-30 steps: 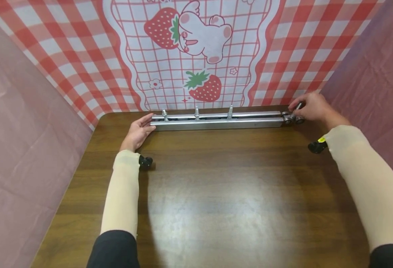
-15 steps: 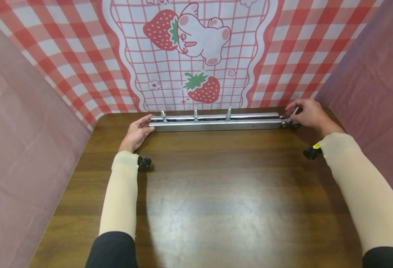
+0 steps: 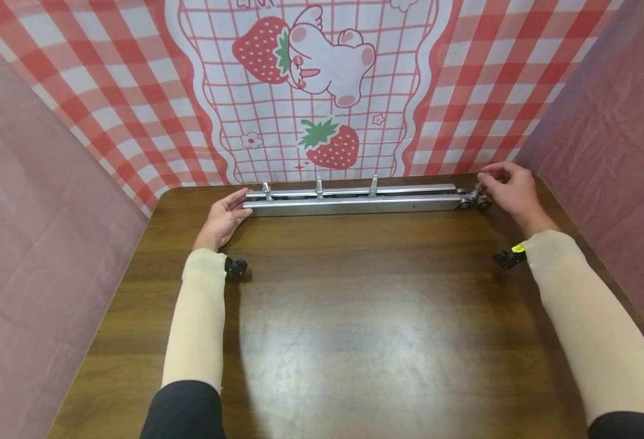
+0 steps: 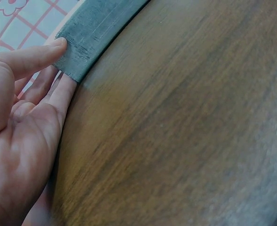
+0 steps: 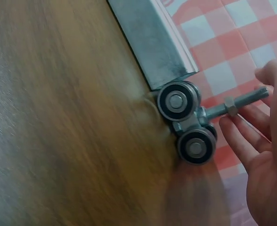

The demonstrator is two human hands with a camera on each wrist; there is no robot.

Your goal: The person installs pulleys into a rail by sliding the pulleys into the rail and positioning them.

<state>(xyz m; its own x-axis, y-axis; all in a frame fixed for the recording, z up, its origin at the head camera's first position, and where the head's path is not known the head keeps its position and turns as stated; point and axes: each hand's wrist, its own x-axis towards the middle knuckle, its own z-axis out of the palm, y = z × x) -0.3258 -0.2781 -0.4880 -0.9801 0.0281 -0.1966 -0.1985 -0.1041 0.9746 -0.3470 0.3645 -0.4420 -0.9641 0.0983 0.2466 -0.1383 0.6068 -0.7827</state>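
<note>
A long silver metal track with a slot along its top lies at the table's back edge. Several roller hangers sit in it, three of their upright bolts rising from the slot. My left hand holds the track's left end, thumb on the near side and fingers at the end and far side. At the right end stands another roller hanger, its leading wheels right at the track's mouth. My right hand is beside its tilted bolt, fingers touching it near the nut, thumb apart.
The brown wooden table stretches toward me. A red-and-white checked cloth with strawberries hangs right behind the track. Pink cloths hang at the left and right. A small black camera is on each wrist.
The right hand has brought the roller hanger leftward up against the track's end, and its fingers have loosened around the bolt. The left hand stays at the track's left end.
</note>
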